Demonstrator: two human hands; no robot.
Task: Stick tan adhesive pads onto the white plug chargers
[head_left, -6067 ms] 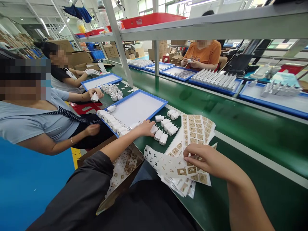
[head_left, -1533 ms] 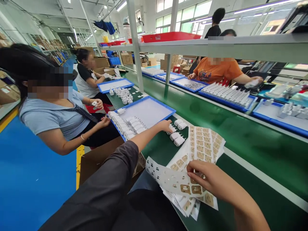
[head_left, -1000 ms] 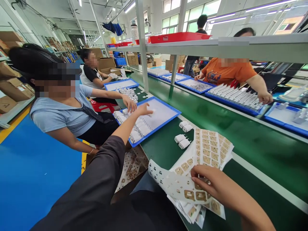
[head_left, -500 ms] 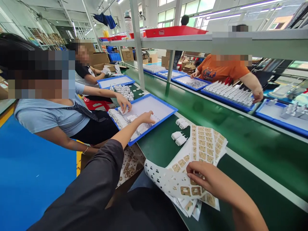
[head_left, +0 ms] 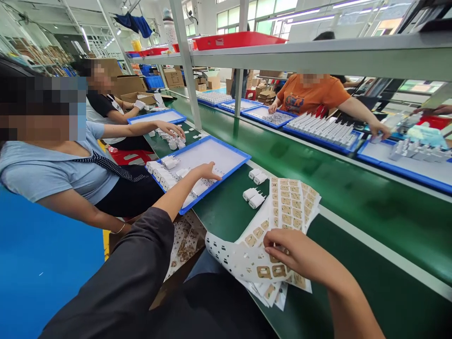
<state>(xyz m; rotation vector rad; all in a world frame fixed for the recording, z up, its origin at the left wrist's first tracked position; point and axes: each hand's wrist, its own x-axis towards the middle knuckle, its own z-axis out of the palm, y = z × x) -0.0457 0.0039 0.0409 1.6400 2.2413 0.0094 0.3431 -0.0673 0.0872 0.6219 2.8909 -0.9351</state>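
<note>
My left hand (head_left: pixel 207 172) reaches over a blue-rimmed tray (head_left: pixel 226 141), its visible fingers apart, above white plug chargers (head_left: pixel 199 188) lying in that tray. The hand hides part of them, and I see nothing held in it. My right hand (head_left: pixel 294 252) is closed, fingers curled and pinched at a curved white sticker sheet (head_left: pixel 226 252) with tan stickers. Its lower fingers are hidden. More sheets of tan stickers (head_left: pixel 286 202) are layered beneath and behind it. Several loose plug chargers (head_left: pixel 255 201) lie on the green bench, between the tray and the sheets.
At the left, a co-worker in a light blue top (head_left: pixel 52 172) reaches a hand (head_left: pixel 171 129) toward chargers beyond the tray. Across the green belt (head_left: pixel 282 153), a person in orange (head_left: pixel 310 99) works at trays of chargers (head_left: pixel 325 132). A shelf (head_left: pixel 300 57) with a post (head_left: pixel 185 70) stands above.
The view has shifted, so most things appear further left. The co-worker's hand has left the near tray and moved to the chargers beyond it. My own hands keep nearly the same pose.
</note>
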